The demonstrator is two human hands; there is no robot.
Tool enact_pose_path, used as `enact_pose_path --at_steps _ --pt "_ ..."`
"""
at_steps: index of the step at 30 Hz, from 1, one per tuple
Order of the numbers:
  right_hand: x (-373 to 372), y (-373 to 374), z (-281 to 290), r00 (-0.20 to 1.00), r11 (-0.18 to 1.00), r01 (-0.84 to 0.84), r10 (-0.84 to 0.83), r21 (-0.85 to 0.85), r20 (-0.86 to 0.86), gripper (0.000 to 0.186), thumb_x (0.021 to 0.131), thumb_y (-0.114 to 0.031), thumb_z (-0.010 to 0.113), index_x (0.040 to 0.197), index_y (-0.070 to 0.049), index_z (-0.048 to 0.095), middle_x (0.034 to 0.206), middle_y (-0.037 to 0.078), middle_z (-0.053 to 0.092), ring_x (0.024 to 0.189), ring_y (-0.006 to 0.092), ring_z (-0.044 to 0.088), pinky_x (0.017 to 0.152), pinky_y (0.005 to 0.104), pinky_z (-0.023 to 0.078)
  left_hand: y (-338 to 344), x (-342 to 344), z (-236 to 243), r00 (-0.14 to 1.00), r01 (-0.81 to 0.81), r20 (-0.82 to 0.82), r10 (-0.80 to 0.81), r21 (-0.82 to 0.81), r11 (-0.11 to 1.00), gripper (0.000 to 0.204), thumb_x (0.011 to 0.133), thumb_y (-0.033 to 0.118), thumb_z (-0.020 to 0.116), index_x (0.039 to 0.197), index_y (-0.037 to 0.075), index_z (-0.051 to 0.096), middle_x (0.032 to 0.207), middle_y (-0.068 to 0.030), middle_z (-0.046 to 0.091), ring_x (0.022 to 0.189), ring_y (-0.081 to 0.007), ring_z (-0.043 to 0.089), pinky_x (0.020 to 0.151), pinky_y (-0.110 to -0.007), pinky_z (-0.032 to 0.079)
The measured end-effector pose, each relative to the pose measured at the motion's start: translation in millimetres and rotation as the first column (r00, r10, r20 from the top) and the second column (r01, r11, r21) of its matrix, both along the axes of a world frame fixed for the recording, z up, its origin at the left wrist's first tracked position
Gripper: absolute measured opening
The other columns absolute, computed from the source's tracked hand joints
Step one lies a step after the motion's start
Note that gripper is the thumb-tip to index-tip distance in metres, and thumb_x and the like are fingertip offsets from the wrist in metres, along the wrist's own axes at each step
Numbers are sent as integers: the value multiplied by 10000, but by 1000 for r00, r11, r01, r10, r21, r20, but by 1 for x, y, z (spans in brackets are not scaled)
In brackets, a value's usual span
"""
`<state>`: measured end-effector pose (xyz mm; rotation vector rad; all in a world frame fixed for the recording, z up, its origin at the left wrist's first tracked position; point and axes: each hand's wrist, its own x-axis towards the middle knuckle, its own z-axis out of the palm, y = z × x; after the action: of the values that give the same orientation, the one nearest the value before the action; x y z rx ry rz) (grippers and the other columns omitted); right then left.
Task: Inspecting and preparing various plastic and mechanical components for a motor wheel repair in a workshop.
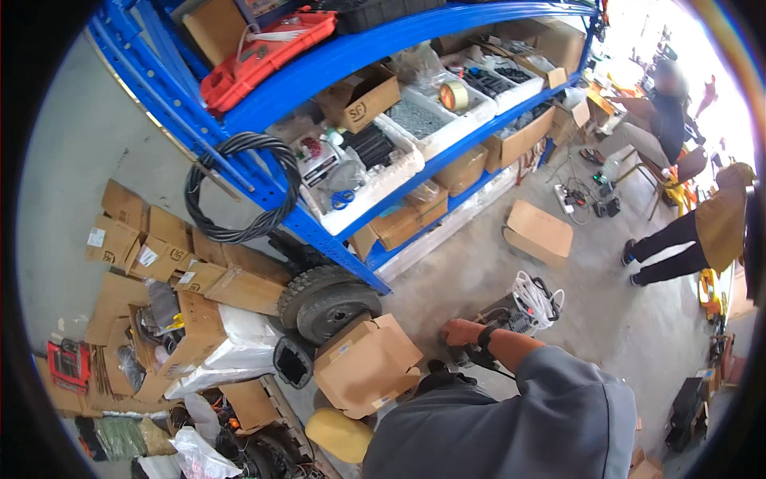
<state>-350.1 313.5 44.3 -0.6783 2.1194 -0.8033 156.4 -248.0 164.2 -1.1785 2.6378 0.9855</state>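
Smooth concrete lies beneath hand and boxy machine.

The head camera looked steeply down and outward from the wearer's head, its fisheye bowing the blue shelf rack and ending in a dark round rim. The wearer's grey sleeve loomed nearest at the lower edge, the right hand just beyond; a seated person appeared far off, upper right.
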Motion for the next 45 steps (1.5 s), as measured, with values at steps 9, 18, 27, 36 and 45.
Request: enact_pose_path --at_steps 9,18,27,36,45 --pt "21 24 -22 856 974 -222 210 31 -472 153 635 -151 645 730 -53 713 702 112 651 717 301 658 610 386 539 -32 -101 -53 929 367 56 -365 -23 930 197 891 226 563 998 79 637 834 -119 670 691 -235 643 567 -342 520" --pt "50 52 36 979 988 155 -150 25 -137 87 685 -119 623 698 -68 692 681 104 648 657 291 646 581 394 517 -22 -190 -114 784 620 40 -620 -95 779 215 884 242 589 1041 98 617 861 -119 675 723 -241 655 585 -355 530" --pt "58 82 -18 809 955 -264 295 134 -509 76 703 -149 629 641 -123 664 747 49 648 675 248 652 582 361 542 -13 -71 -102 803 595 197 -563 -206 777 252 877 257 616 1085 117 598 887 -119 681 755 -247 668 604 -368 540" --pt "38 29 44 865 975 152 -210 160 456 207 782 -95 539 915 -15 676 663 56 629 602 149 615 531 286 505 153 -34 47 530 -623 -74 845 642 447 151 829 161 615 721 67 566 623 -34 572 519 -152 584 424 -295 428" --pt "22 0 45 956 997 -46 26 63 294 211 767 -139 622 902 9 689 712 89 657 600 157 628 544 308 511 170 26 18 425 -782 -39 904 487 388 162 843 178 643 849 16 640 724 -91 652 608 -186 627 475 -337 485"
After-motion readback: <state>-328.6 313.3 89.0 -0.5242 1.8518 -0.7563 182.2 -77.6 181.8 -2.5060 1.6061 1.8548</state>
